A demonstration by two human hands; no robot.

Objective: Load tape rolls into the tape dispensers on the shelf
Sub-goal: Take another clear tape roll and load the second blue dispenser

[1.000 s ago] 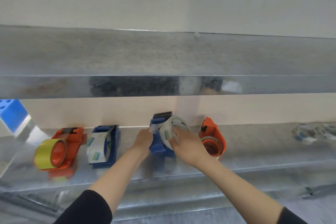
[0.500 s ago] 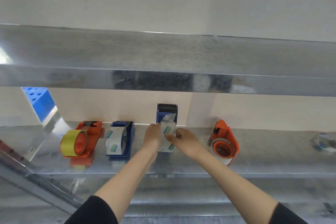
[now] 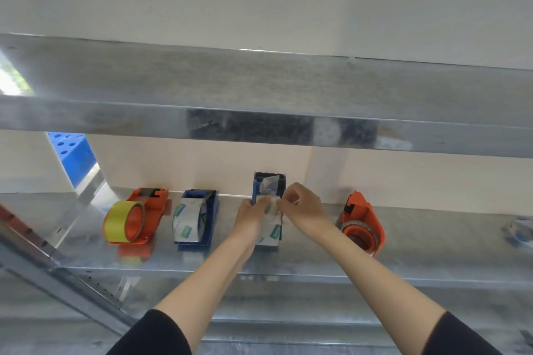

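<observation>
**Both hands at the middle blue dispenser**

On the metal shelf, the left orange dispenser holds yellow tape. Next stands the loaded blue dispenser. The left hand curls its fingers on the clear tape roll seated in the middle blue dispenser. The right hand pinches the roll's far top. The right orange dispenser stands beyond.

Bright, soft, even light, faint shadows. Blown-out glare patch at 9 o'clock on the upper shelf; dark reflection along its front lip. Wide-angle bending toward the edges. Mild blur overall; loose tape roll at 3 o'clock is smeared.
</observation>
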